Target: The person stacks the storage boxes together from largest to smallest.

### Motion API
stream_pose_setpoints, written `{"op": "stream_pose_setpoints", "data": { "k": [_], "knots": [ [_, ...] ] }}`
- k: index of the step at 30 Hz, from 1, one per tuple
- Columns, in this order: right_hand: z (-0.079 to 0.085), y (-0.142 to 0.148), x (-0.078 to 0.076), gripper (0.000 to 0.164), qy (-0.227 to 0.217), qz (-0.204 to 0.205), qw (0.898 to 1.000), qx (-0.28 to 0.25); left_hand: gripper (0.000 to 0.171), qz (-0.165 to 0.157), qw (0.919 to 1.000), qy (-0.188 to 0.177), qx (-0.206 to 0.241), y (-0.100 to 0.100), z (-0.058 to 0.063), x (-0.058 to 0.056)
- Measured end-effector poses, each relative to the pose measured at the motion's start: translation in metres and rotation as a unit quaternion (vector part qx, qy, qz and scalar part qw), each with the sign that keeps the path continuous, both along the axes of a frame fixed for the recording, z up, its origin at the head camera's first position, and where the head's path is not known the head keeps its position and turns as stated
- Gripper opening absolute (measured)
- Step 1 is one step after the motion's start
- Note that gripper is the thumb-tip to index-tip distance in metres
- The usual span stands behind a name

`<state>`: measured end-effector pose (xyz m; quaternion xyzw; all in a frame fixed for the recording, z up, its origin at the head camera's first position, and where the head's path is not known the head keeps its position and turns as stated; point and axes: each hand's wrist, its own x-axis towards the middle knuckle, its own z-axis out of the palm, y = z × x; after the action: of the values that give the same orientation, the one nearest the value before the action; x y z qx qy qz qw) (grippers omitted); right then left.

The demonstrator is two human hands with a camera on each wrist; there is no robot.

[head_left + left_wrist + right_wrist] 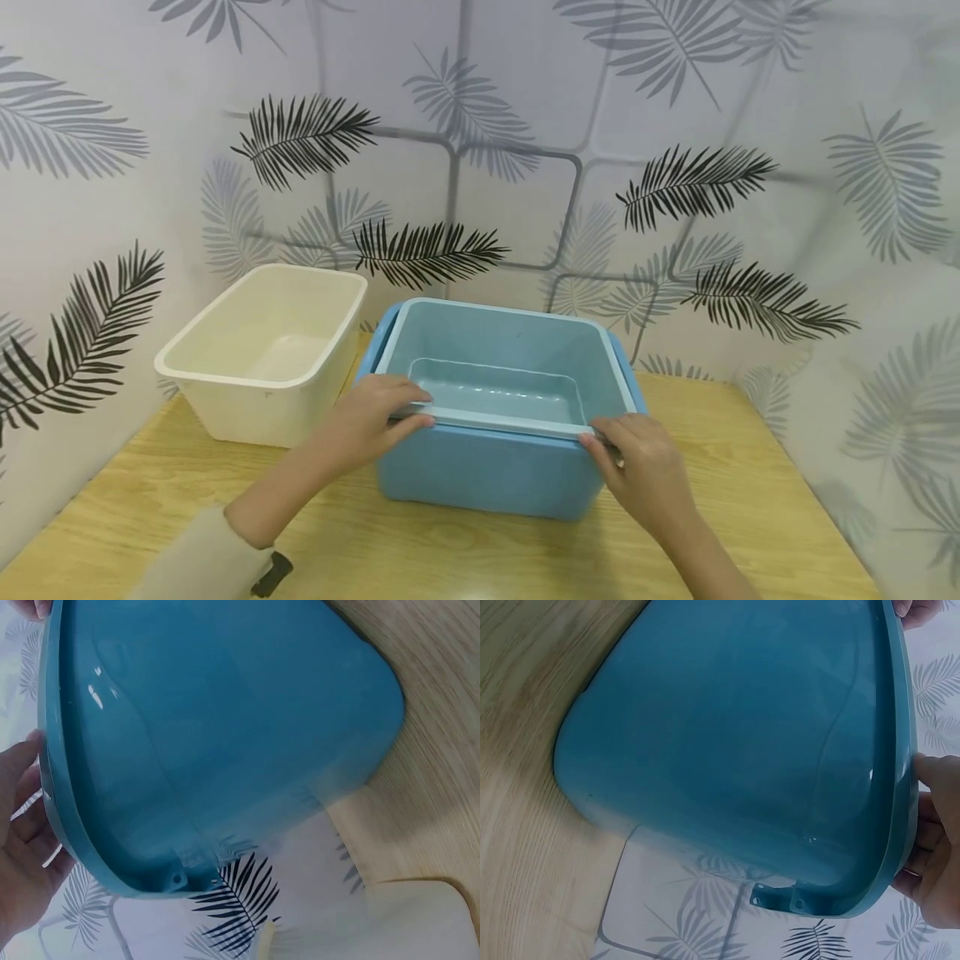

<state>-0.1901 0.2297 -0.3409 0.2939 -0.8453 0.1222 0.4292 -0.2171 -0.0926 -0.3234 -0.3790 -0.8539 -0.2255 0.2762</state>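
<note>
A pale grey-blue plastic tub (510,332) sits nested inside a brighter blue tub (487,471) on the table, its rim standing slightly above the outer one. At the near left corner my left hand (372,419) pinches the pale tub's rim, thumb in front and fingers over the edge. My right hand (647,467) grips the same rim at the near right corner. Both wrist views show the blue outer wall below the rim, with the left hand (22,847) and the right hand (939,840) at its edge. Some fingertips are hidden behind the rim.
A cream-white tub (255,408) stands to the left, close beside the blue pair. The wooden table (720,492) backs onto a wall (525,108) with a leaf pattern. A dark object (272,575) shows by the left sleeve.
</note>
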Motion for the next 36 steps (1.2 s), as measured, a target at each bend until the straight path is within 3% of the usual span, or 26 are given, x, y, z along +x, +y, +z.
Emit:
{"op": "stream_pose_setpoints", "data": {
  "k": [5, 10, 14, 21, 27, 33, 36],
  "knots": [
    [0.000, -0.013, -0.001, 0.053, 0.010, 0.009, 0.999, -0.032, 0.021, -0.009, 0.9940, 0.093, 0.056, -0.015, -0.004, -0.003],
    [0.001, -0.037, -0.004, 0.050, 0.021, 0.048, 0.997, -0.053, 0.025, 0.058, 0.9879, 0.132, 0.058, -0.037, -0.008, -0.003],
    [-0.001, -0.057, -0.005, 0.050, 0.008, 0.066, 0.996, -0.058, 0.030, 0.106, 0.9843, 0.136, 0.036, -0.054, -0.014, -0.002],
    [-0.006, -0.089, -0.006, 0.051, 0.016, 0.094, 0.994, -0.045, 0.034, 0.158, 0.9791, 0.128, 0.016, -0.084, -0.024, -0.001],
    [-0.009, -0.117, -0.006, 0.050, 0.028, 0.116, 0.992, -0.038, 0.032, 0.186, 0.9740, 0.129, 0.014, -0.112, -0.034, 0.001],
    [-0.007, -0.144, -0.002, 0.044, 0.005, 0.164, 0.985, -0.048, 0.064, 0.193, 0.9708, 0.142, 0.015, -0.132, -0.041, 0.002],
    [-0.006, -0.159, -0.001, 0.041, 0.013, 0.190, 0.980, -0.052, 0.061, 0.206, 0.9688, 0.138, 0.003, -0.137, -0.043, 0.002]
  ]
}}
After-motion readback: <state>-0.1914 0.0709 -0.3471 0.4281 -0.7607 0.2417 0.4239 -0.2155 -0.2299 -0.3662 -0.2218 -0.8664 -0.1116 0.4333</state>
